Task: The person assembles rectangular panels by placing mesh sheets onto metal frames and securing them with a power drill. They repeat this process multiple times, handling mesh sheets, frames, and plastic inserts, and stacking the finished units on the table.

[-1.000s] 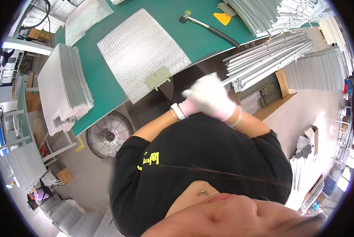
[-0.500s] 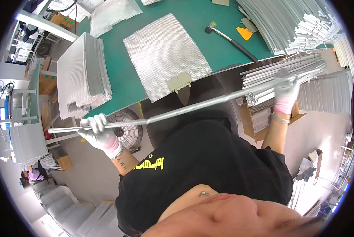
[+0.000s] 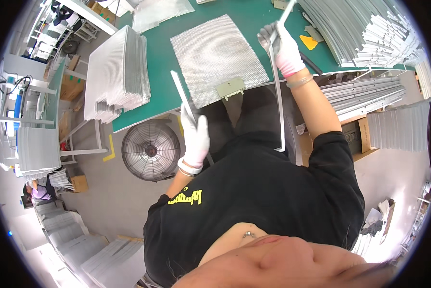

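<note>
My right hand (image 3: 283,50), in a white glove, is closed round a thin silver metal strip (image 3: 279,103) above the table's front edge. One length runs down toward my shirt with a short bent end, and another sticks up past the fingers. My gloved left hand (image 3: 196,139) is closed on a second length of metal strip (image 3: 178,87), tilted up beside the mesh panel. Whether the two lengths join is hidden. Between the hands, a silver mesh panel (image 3: 215,53) lies on the green table. A grey-green toothed plastic piece (image 3: 230,88) sits on its near edge.
A stack of mesh panels (image 3: 114,72) stands at the left of the green table (image 3: 160,89). A mallet handle (image 3: 312,63) and yellow scraper (image 3: 308,42) lie at right, by bundled metal strips (image 3: 376,45). A floor fan (image 3: 150,151) stands below; more strips (image 3: 364,98) lie at right.
The metal strip lay almost level between my widespread hands; its lengths now stand steeply. My right hand moved left and up over the table, and my left hand moved right, nearer my body.
</note>
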### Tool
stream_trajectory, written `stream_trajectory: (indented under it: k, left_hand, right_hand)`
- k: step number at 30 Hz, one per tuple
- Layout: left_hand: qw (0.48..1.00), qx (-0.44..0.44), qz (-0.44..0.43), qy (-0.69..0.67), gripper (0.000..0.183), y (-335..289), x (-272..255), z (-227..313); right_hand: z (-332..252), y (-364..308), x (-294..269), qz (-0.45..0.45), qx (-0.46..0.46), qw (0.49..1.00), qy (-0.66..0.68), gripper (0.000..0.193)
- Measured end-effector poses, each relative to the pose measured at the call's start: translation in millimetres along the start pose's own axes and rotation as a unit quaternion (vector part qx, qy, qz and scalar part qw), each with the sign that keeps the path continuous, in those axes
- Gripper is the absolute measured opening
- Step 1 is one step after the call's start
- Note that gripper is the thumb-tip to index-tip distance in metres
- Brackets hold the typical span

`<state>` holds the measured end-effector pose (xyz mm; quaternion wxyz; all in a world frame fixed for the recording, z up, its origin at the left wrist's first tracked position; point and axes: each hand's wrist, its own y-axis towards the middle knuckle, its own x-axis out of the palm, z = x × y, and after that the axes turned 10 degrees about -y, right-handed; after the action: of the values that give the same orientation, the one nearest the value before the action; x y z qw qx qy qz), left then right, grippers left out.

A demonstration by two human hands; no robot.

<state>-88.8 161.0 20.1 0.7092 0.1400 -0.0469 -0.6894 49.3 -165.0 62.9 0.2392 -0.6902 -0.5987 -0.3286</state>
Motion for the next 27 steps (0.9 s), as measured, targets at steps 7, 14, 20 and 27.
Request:
stream_trajectory:
  k: [7, 14, 20, 27]
  left_hand:
    - [0.752, -0.423, -0.041, -0.504, 0.057, -23.5, 86.3, -1.6]
    - [0.748, -0.291, -0.073, -0.592, 0.035, 6.8, 151.4, -11.4]
    - [0.709, -0.317, -0.126, -0.617, 0.021, 92.1, 169.6, -15.5]
    - [0.756, -0.234, -0.063, -0.609, 0.021, 99.7, 185.6, -26.1]
  right_hand:
    - [25.5, -62.5, -23.3, 0.002, 0.112, 0.943, -0.313, 0.022]
    - [37.1, -166.4, -18.7, 0.055, -0.022, 0.765, -0.641, 0.048]
    - [52.1, -170.0, -13.2, -0.022, 0.065, 0.952, -0.299, 0.059]
    - [53.1, -171.4, -7.6, -0.048, 0.101, 0.983, -0.146, 0.060]
